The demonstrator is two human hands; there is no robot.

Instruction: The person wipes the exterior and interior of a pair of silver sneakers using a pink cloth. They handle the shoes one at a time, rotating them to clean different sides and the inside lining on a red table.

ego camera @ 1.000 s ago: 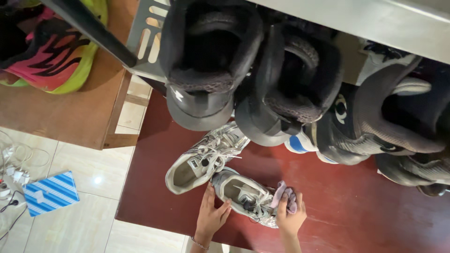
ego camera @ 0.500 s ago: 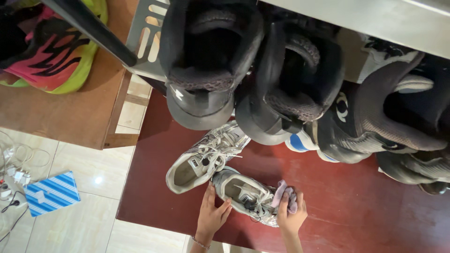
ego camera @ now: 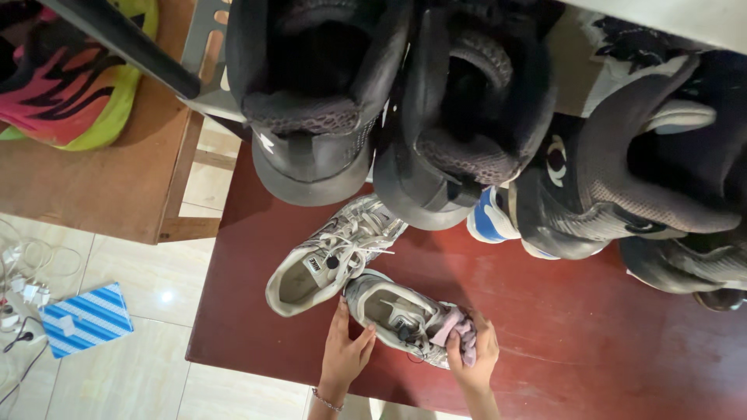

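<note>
Sneaker [ego camera: 405,315], silver-grey, lies on the red table [ego camera: 560,327], toe toward four o'clock. Left hand [ego camera: 345,350] braces its heel, fingers spread open. Right hand [ego camera: 475,356], at the toe, clamps a pale cloth [ego camera: 459,330] against it.

- The dark red tabletop [ego camera: 576,342] carries two grey-white sneakers: one [ego camera: 401,315] lies between the left grip [ego camera: 344,351] and the right grip [ego camera: 471,354], the other [ego camera: 331,255] just beyond the left grip, the two touching.
- Farther beyond the grips, dark shoes [ego camera: 591,194] crowd its far part.
- A brown tabletop [ego camera: 101,187] well left of the left grip bears a pink-and-yellow shoe [ego camera: 70,85].
- The tiled floor [ego camera: 140,373], left of the left grip, holds a blue striped box [ego camera: 82,319] and white cables [ego camera: 23,288].
</note>
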